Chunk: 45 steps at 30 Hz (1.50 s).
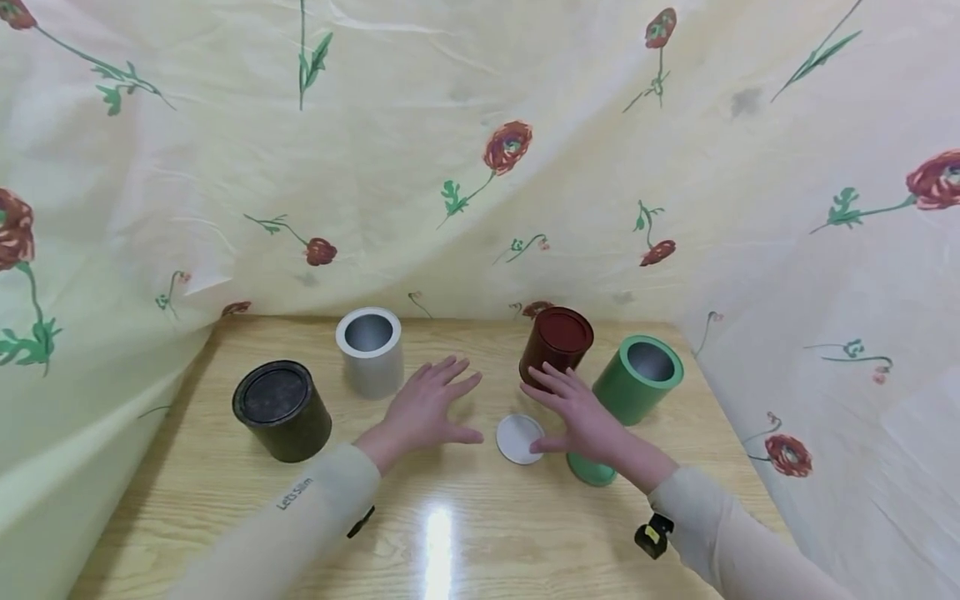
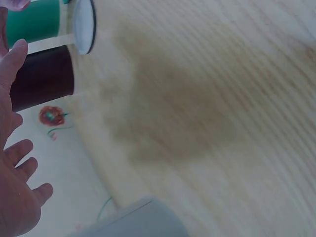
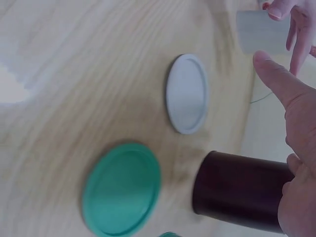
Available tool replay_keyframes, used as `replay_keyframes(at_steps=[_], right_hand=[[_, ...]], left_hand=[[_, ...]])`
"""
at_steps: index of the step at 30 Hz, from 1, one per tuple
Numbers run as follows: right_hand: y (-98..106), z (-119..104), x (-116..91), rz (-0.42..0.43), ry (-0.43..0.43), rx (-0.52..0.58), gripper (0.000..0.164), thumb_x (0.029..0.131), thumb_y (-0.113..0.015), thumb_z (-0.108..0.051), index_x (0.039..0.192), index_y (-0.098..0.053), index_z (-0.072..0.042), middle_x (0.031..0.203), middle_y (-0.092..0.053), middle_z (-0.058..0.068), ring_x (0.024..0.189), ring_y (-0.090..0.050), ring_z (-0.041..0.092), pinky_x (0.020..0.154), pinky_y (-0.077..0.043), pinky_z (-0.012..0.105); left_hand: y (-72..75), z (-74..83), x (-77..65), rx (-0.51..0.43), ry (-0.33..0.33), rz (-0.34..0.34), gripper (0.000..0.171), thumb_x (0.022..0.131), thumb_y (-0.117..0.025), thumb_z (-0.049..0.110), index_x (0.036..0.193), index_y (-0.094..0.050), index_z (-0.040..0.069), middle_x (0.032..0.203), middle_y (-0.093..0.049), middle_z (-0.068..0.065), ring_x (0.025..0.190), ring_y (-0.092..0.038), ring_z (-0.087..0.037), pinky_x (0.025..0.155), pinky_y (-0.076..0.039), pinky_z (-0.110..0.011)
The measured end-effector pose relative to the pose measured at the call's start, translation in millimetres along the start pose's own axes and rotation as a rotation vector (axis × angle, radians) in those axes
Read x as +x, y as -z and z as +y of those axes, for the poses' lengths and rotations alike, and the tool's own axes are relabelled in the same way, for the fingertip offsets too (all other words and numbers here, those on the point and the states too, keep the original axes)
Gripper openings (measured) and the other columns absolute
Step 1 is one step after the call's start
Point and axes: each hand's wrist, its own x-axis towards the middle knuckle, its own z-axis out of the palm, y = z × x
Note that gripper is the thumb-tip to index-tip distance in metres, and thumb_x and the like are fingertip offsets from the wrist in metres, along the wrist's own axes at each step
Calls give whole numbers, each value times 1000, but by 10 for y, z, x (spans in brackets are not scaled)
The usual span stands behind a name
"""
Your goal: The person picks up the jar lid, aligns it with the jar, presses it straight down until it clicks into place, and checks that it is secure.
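Left hand: the left hand is held above the worktop, right of the white can; fingers spread, thumb well apart, nothing gripped.
Right hand: the right hand is held in front of the red can; fingers loosely extended, thumb spread away, nothing gripped.
White lid: the white lid is laid flat between the hands; its rim is overlapped by the right thumb in the head view, but the two are seen apart in the right wrist view.
Green lid: the green lid is partly covered by the right hand in the head view; nearly all of it is shown by the right wrist camera.
Red can: stood near the far edge, top covered; its lower front is masked by the right fingers.
Green can: the green can is stood near the right edge, uncovered; it is cut off by the frame in the left wrist view.
White can: stood uncovered near the far edge, left of middle.
Black can: the black can is stood nearest the left edge, top covered.
Unclear: a green sliver at the bottom of the right wrist view cannot be identified.
Surface: pale wood grain, marked by a glare strip; the near edge is cut off.
Room: the worktop is backed and flanked by a creased, flower-printed cloth.
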Motion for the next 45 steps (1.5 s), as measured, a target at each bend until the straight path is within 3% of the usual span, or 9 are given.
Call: replay_keyframes(at_steps=[4, 9, 29, 45], right_hand=[[-94, 37, -55, 31, 5, -8, 92, 73, -100, -32, 148, -61, 2, 160, -49, 27, 150, -38, 55, 118, -25, 80], [-206, 90, -137, 3, -48, -3, 90, 75, -99, -32, 149, -60, 2, 159, -49, 29, 151, -37, 55, 119, -28, 77], [-566, 347, -333, -26, -129, 35, 83, 80, -96, -35, 145, -63, 4, 155, -53, 30, 149, -39, 56, 120, -31, 73], [-651, 357, -337, -51, -192, 88, 74, 83, -94, -30, 143, -66, 1, 158, -50, 28, 152, -37, 53, 122, -30, 71]], left_hand=[[-141, -36, 33, -14, 5, -20, 95, 85, -82, 65, 162, -50, 19, 173, -36, -11, 162, -26, -34, 131, -22, -59], [-321, -59, 85, 25, -4, -39, 98, 84, -80, 70, 163, -49, 21, 173, -36, -10, 163, -25, -33, 131, -22, -57], [-778, 19, 169, 25, 6, -87, 97, 85, -75, 74, 163, -49, 22, 174, -33, -8, 164, -22, -30, 133, -16, -53], [-969, 62, 221, 81, 13, -64, 90, 86, -77, 72, 156, -58, 19, 170, -41, -10, 160, -31, -30, 132, -23, -47]])
